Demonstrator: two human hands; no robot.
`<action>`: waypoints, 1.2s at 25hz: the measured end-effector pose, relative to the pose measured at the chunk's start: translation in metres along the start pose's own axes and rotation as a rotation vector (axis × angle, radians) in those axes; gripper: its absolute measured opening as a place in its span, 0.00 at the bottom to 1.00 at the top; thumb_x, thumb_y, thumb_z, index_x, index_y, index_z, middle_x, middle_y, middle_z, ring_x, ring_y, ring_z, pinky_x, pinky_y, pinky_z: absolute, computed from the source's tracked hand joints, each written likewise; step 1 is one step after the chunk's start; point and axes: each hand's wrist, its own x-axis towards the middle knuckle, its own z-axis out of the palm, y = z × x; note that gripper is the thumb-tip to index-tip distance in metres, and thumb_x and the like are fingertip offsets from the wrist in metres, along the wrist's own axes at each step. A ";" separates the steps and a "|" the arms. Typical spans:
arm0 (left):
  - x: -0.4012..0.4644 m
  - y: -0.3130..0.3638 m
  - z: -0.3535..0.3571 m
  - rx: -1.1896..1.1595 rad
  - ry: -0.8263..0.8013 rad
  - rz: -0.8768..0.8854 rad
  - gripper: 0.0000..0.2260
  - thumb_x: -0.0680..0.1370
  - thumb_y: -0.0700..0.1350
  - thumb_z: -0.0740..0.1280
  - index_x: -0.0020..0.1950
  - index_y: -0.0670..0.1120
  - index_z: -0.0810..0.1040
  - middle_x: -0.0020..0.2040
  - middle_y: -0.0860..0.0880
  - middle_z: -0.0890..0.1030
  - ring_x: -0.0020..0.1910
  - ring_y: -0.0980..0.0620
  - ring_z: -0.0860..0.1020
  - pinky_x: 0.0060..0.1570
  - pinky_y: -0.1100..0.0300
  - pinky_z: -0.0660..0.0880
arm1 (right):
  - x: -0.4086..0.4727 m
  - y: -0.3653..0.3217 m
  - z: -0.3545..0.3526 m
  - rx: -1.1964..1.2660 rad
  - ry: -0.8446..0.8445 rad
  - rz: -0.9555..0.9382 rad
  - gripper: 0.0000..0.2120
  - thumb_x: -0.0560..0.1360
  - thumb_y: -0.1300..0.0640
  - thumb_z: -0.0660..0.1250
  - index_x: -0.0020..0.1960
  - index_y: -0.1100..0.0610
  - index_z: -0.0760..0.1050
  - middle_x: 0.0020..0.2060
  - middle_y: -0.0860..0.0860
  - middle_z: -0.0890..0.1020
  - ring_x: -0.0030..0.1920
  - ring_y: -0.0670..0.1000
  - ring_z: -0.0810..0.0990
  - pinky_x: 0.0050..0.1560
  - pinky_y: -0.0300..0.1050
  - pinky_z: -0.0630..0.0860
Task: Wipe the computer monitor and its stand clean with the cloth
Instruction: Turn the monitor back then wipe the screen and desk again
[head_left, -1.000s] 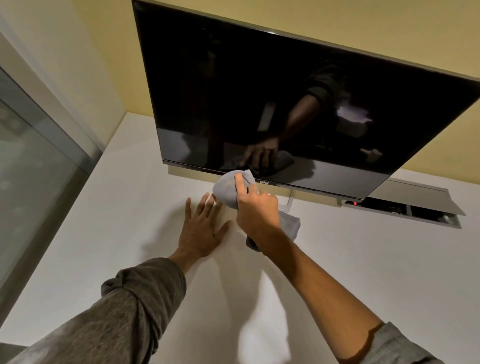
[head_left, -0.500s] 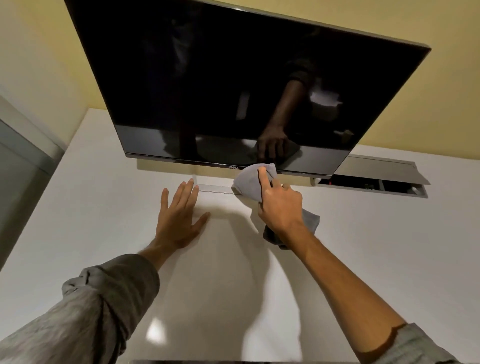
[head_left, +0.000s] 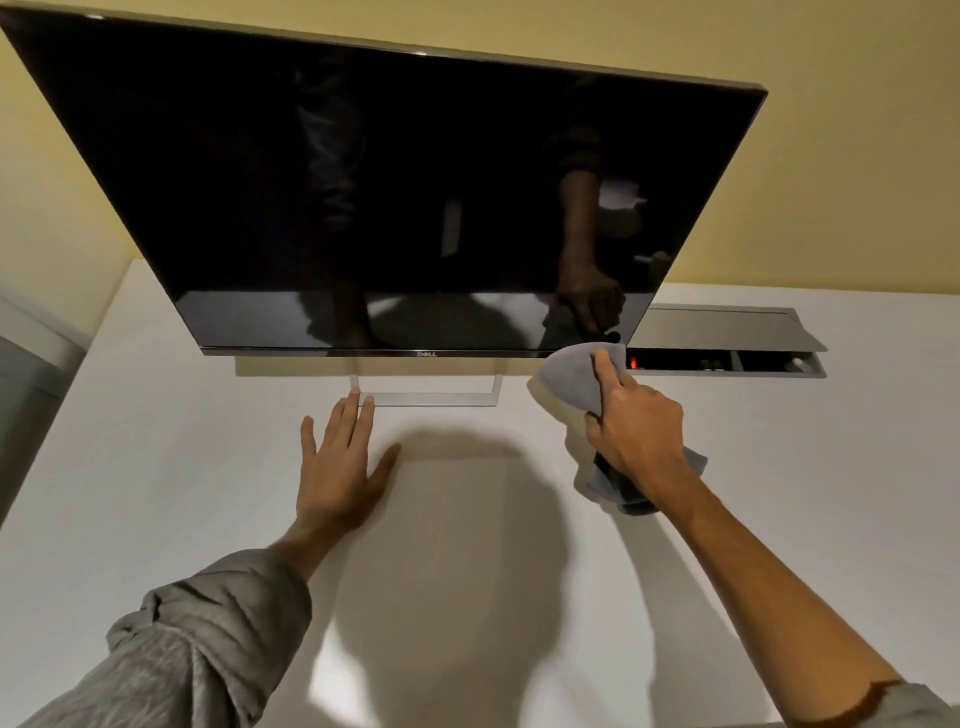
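Head view: right hand (head_left: 636, 434) fingers grip cloth (head_left: 571, 379) at "DELL" monitor (head_left: 384, 182) corner; left hand (head_left: 340, 467) lies flat, fingers released.

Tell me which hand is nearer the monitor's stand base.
Left. The left hand lies flat, fingertips touching the stand base at its left corner; the right hand, gripping the cloth, is off to its right.

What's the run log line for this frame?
right hand: grips cloth at monitor bottom-right corner | left hand: flat on desk
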 end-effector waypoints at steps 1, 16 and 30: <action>0.000 0.000 0.000 0.004 -0.001 -0.001 0.35 0.79 0.68 0.38 0.80 0.49 0.49 0.81 0.49 0.49 0.80 0.49 0.49 0.76 0.41 0.40 | 0.002 0.009 0.001 0.060 0.032 0.007 0.27 0.78 0.47 0.63 0.73 0.56 0.65 0.50 0.57 0.82 0.44 0.57 0.81 0.47 0.50 0.79; -0.003 -0.001 0.000 -0.038 0.007 0.000 0.33 0.80 0.66 0.42 0.81 0.50 0.49 0.81 0.51 0.49 0.80 0.51 0.50 0.76 0.42 0.41 | 0.006 0.037 0.004 0.215 0.135 -0.008 0.32 0.74 0.58 0.66 0.75 0.51 0.60 0.59 0.59 0.72 0.53 0.62 0.75 0.46 0.55 0.75; -0.001 -0.003 0.001 -0.017 -0.003 -0.009 0.33 0.80 0.67 0.41 0.81 0.50 0.48 0.81 0.51 0.47 0.80 0.51 0.48 0.76 0.41 0.40 | -0.005 0.024 0.016 0.296 0.052 0.007 0.38 0.75 0.58 0.67 0.78 0.53 0.50 0.64 0.59 0.73 0.58 0.61 0.75 0.52 0.56 0.75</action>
